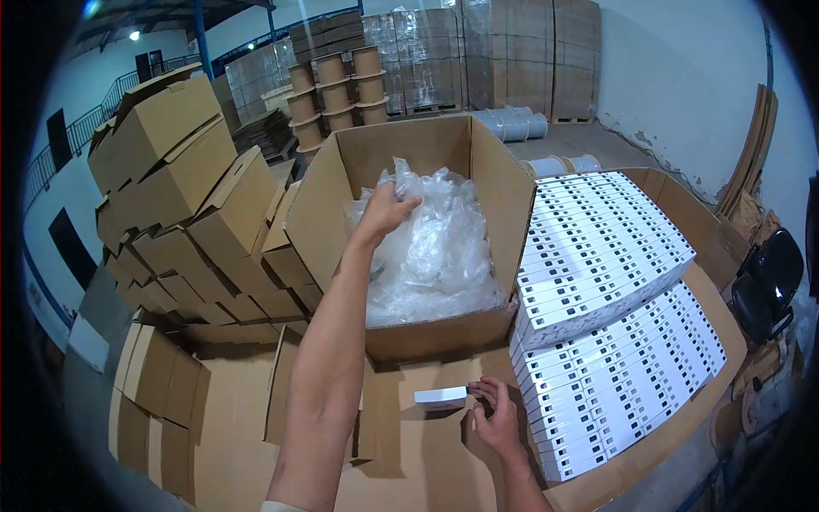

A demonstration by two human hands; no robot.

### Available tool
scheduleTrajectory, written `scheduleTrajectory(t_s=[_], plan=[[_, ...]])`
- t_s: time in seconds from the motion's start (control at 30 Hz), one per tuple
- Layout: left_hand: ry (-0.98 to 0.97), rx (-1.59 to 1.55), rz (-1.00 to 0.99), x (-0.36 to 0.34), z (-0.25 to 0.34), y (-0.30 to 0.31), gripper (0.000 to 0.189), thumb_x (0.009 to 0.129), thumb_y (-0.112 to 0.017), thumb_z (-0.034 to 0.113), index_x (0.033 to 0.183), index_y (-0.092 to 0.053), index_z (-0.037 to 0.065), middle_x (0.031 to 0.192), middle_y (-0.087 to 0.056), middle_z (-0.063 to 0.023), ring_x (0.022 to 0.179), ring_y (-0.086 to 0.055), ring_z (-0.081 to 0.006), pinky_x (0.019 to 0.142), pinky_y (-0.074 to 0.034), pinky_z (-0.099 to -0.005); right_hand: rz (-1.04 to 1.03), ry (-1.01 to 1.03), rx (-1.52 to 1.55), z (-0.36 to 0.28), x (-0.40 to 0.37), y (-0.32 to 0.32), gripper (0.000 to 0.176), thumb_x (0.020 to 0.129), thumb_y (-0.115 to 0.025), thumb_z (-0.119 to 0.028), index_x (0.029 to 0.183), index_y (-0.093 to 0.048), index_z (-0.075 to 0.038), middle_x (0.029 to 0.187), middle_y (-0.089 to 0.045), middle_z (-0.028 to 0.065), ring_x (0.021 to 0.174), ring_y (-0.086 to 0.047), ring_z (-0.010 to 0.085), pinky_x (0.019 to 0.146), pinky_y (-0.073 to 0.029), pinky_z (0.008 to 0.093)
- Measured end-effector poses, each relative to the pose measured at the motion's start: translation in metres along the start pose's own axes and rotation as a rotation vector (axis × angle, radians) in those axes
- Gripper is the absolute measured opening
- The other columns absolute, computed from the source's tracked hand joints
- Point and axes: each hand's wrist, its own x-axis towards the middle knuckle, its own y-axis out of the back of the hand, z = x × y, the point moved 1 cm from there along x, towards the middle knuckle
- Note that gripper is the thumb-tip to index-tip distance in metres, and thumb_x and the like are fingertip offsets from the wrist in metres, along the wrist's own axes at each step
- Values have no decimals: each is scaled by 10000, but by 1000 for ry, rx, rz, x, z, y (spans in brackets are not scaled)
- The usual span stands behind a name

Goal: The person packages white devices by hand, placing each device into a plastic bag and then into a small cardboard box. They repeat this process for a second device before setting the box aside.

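Observation:
My left hand (390,211) is reaching over a large open carton (435,340), its fingers closed on a clear plastic bag at the top of a heap of plastic bags (431,256). Lower down, on the cardboard-covered table (426,456), a small white box (440,398) lies with its long side toward me. The fingertips of my right hand (496,416) are right at that box's right end, thumb and fingers apart.
Stacked rows of white boxes (610,247) fill the right side, close to the big carton. Brown cardboard boxes (175,179) are piled at the left, some leaning. Farther back stand spools (337,92) and wrapped pallets (529,60). A black chair (768,277) is at the far right.

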Motion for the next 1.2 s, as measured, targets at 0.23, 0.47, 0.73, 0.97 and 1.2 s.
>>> scheduleTrajectory(t_s=[0.23,0.47,0.73,0.97,1.2], plan=[[36,-379,-184,-10,11,0,453,941,-767,288,1204,-655,-63,1087,-732,-148,957,-673,-219,833,-528,-356,-2,-12,8,0,0,1,505,847,-552,75,1341,-458,44,1260,-666,215,1229,-660,296,1086,-498,396],[67,-291,38,-20,40,8,385,968,-748,233,1216,-658,-47,1130,-712,-132,1002,-654,-191,845,-526,-332,10,-9,-9,-1,1,0,486,850,-549,73,1328,-470,46,1249,-674,219,1226,-665,299,1078,-502,395],[-11,-993,88,-66,83,22,300,957,-766,200,1154,-682,-11,1029,-704,-48,875,-647,-107,776,-532,-268,46,35,2,4,-2,-2,484,850,-533,76,1329,-472,40,1226,-685,220,1188,-686,300,1044,-526,394],[62,-1114,129,-184,91,11,225,982,-736,191,1140,-685,39,961,-675,17,825,-621,-75,731,-519,-256,121,44,-15,-8,-15,-2,457,845,-520,85,1297,-490,26,1178,-709,212,1146,-708,296,1011,-537,387],[193,-1302,118,-328,64,-38,259,1070,-603,262,1215,-632,49,1071,-680,-2,977,-635,-87,878,-526,-272,107,19,130,9,-39,-1,315,926,-559,57,1238,-553,16,1049,-710,139,1000,-734,226,929,-549,349]])
